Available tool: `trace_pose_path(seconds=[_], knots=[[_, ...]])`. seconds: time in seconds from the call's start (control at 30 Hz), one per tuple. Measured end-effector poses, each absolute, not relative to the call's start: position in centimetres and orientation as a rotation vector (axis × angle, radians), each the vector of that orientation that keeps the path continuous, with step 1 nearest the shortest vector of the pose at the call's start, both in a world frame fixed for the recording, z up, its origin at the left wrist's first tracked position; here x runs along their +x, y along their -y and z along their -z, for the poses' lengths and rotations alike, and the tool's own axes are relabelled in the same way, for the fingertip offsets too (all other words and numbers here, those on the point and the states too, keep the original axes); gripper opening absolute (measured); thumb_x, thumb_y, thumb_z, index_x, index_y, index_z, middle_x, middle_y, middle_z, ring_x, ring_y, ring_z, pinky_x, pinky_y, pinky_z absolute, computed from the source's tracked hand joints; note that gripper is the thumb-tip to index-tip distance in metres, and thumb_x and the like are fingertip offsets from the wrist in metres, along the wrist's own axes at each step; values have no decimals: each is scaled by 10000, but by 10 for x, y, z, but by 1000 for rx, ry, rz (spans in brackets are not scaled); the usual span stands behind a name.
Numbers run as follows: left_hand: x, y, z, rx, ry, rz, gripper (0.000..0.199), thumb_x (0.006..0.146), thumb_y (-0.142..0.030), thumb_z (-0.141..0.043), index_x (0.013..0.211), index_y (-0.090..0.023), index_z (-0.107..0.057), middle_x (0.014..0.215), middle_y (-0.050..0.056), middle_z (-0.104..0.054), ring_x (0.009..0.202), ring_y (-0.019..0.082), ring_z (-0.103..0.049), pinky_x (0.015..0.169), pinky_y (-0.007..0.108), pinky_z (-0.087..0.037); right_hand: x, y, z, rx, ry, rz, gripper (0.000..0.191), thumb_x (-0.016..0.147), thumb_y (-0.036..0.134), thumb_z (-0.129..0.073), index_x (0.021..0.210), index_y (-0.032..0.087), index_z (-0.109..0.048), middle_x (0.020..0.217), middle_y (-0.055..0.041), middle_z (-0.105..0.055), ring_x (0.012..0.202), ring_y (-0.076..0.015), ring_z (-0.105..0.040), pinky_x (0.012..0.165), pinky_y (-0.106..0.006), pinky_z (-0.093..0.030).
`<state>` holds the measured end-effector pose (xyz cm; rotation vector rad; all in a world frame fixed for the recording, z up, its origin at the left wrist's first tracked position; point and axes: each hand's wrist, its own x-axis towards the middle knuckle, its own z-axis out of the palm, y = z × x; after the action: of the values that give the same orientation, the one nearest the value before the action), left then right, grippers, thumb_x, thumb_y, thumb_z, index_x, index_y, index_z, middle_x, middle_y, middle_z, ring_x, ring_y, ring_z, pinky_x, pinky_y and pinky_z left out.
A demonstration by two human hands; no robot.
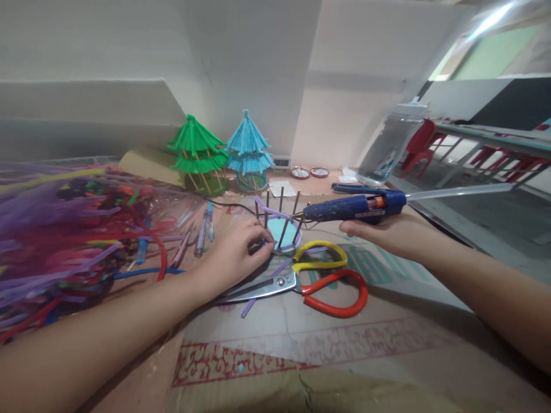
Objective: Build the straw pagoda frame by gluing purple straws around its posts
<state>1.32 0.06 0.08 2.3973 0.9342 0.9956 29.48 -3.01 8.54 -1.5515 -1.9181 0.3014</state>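
A small round light-blue base (284, 232) carries several upright dark sticks. A purple pipe cleaner (270, 207) runs along its edge and past the sticks. At the near left rim, my left hand (243, 248) has curled fingers pinching the base's edge; the exact contact is partly hidden. My right hand (387, 230) grips a blue hot glue gun (344, 209) with a long clear glue stick out of its back. Its nozzle points left, close to the sticks. Scissors (282, 281) with yellow and red handles lie just in front of the base, partly behind my left forearm.
Green (198, 152) and blue (247, 149) two-tiered pagoda models stand by the wall. A heap of coloured pipe cleaners (64, 241) fills the left side. Pens (201, 232) lie near it. At the back right are a clear plastic bottle (387, 146) and two small round lids (319, 172).
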Motion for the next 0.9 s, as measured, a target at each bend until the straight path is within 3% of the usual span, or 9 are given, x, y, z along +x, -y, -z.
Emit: trace_pose_path(seconds=[0.07,0.17,0.3,0.47,0.6,0.77,0.9], knots=[[13,-1,-1,2398,-938,-994,104,927,-217,-576,848,-191,-637,927,49,-634,922,189,-605,807,322,-472,296,30,-86,-1545,1922,-306,457,641,625,-753,948,288,-794,994,-77,-788,988,-375,-719,921,-565,-587],[14,-2,0,2394,-942,-990,106,925,-222,-581,841,-192,-640,924,48,-637,909,188,-604,797,320,-469,302,29,-89,-1503,2023,-419,361,684,593,-751,861,281,-792,794,-50,-771,753,-287,-714,730,-443,-619],[14,-3,0,2397,-926,-990,103,927,-217,-581,852,-186,-644,923,47,-631,904,181,-597,801,317,-463,314,22,-91,-1409,2104,-696,409,776,601,-695,676,205,-717,630,-39,-688,570,-178,-623,521,-297,-500],[14,-3,-2,2402,-940,-971,111,919,-219,-580,835,-187,-645,917,47,-637,909,189,-600,804,325,-466,319,8,-79,-953,1792,-929,363,879,566,-670,887,204,-702,826,-44,-743,695,-161,-666,680,-307,-559],[15,-2,-2,2401,-995,-995,114,908,-217,-574,817,-191,-637,904,46,-637,899,195,-606,799,330,-471,326,-13,-67,-1078,1604,-917,357,838,564,-710,890,211,-728,965,-66,-771,868,-211,-724,841,-363,-590],[14,-2,0,2365,-1031,-1002,112,911,-220,-556,819,-193,-613,924,44,-629,914,194,-607,828,342,-469,336,-55,-62,-1313,1659,-752,359,803,518,-733,954,193,-742,1035,-88,-776,967,-252,-725,826,-354,-577],[13,-3,1,2385,-1047,-982,110,905,-217,-556,816,-193,-615,927,43,-616,917,197,-606,826,344,-465,325,-96,-60,-1487,1758,-554,284,762,394,-782,927,164,-756,931,-92,-781,898,-247,-702,775,-341,-551]])
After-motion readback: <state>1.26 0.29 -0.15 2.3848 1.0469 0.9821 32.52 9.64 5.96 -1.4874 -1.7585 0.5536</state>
